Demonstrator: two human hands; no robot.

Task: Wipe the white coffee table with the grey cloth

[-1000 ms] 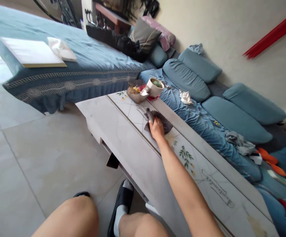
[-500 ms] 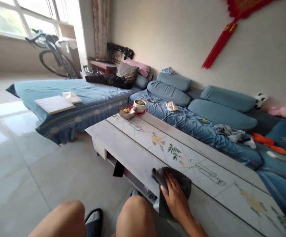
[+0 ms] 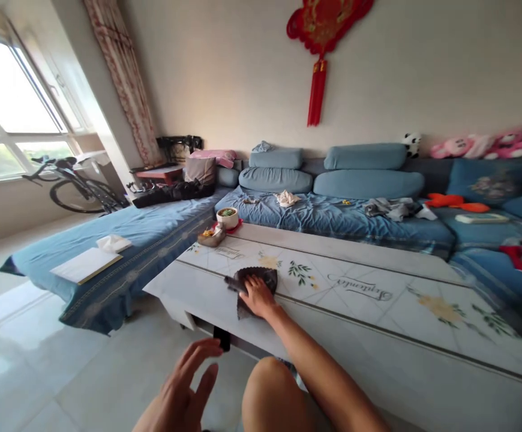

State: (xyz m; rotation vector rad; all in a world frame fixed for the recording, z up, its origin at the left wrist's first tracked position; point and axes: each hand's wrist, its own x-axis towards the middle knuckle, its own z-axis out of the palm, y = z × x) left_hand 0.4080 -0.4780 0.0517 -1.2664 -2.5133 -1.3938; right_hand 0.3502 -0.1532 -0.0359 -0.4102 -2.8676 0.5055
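Well, dark grey cloth (image 3: 261,277) is pressed under the flat right hand (image 3: 257,297) on the printed coffee table (image 3: 207,288) | left hand (image 3: 184,384) is held open, off the table | long right stretch is left beyond the cloth

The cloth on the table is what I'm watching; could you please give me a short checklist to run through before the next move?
1. Right hand on cloth: ok.
2. Cloth neatly folded: not ok, corners stick out.
3. Left hand free, off the table: ok.
4. Bowl and dish apart from the cloth: ok.
5. Tabletop under the cloth clean: cannot tell, hidden.
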